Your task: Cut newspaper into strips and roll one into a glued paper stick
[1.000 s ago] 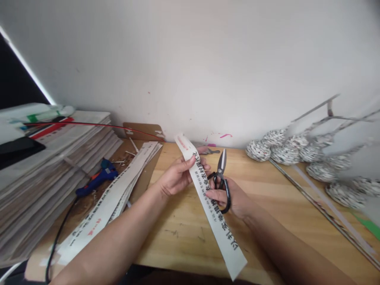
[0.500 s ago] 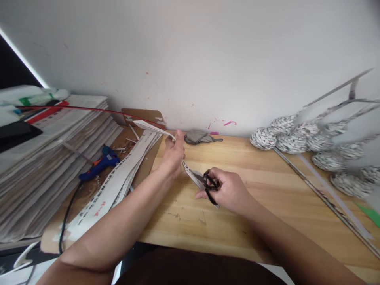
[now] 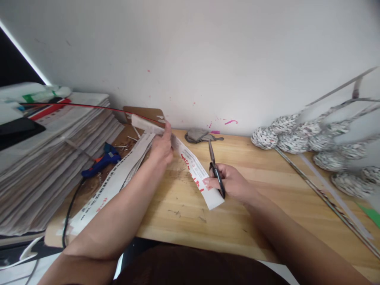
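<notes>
Left of the grey cloth (image 3: 197, 135), the left hand (image 3: 162, 147) has shifted slightly left, fingers closed on the paper strip (image 3: 192, 166). The strip now shows red print and slants down in front of the cloth. Right of the strip, the right hand (image 3: 233, 183) curls around the scissors (image 3: 211, 153), now pointing up toward the cloth, fingertips touching the strip's near end.

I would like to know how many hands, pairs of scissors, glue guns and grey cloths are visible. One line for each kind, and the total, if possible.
Hands: 2 (left hand, right hand)
Scissors: 1 pair
Glue gun: 1
Grey cloth: 1
Total: 5
</notes>
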The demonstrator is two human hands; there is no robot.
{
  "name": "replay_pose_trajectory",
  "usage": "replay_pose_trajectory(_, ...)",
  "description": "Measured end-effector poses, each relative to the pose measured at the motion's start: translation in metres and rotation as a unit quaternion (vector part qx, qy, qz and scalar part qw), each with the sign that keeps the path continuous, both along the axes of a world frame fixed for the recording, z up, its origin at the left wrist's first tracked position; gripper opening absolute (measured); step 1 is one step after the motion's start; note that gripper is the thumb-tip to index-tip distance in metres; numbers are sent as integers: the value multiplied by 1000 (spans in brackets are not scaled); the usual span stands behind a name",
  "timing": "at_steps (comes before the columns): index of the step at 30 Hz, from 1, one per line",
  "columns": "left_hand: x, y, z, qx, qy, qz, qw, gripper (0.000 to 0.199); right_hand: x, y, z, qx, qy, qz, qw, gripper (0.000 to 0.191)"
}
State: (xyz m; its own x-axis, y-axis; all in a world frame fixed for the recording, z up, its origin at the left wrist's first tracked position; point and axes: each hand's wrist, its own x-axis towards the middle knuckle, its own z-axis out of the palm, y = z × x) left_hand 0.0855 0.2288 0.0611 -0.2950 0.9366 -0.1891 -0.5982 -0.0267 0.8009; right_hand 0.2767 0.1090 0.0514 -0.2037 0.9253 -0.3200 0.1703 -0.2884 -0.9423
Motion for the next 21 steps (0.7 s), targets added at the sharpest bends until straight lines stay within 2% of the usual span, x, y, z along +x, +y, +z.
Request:
replay_pose_trajectory(3,-8,12,-4,5,-2,22,1000,14,2,4,-1,-51,55,-3,997,44)
replay_pose_trajectory(6,-12,17,-6,-32,-5,-3,999,8,2,6,-3,-55,76,-3,996,47)
replay_pose_trajectory(8,-10,14,-7,-63,2,-61,996,15,1,6,-5,-48,85,-18,995,48)
replay_pose_trajectory(11,0,0,-10,-95,18,-188,977,21,0,8,-5,-21,91,-53,994,47)
replay_pose_trajectory(14,13,-18,-14,-106,36,-302,947,17,0,9,-4,7,107,-77,991,45)
replay_pose_trajectory(16,19,-26,-17,-90,48,-349,932,13,0,10,-4,20,120,-87,989,45)
replay_pose_trajectory(18,22,-29,-19,-61,65,-346,934,10,1,9,-5,22,124,-92,988,45)
replay_pose_trajectory(21,22,-27,-19,-14,91,-252,963,13,0,8,-6,22,125,-85,988,45)
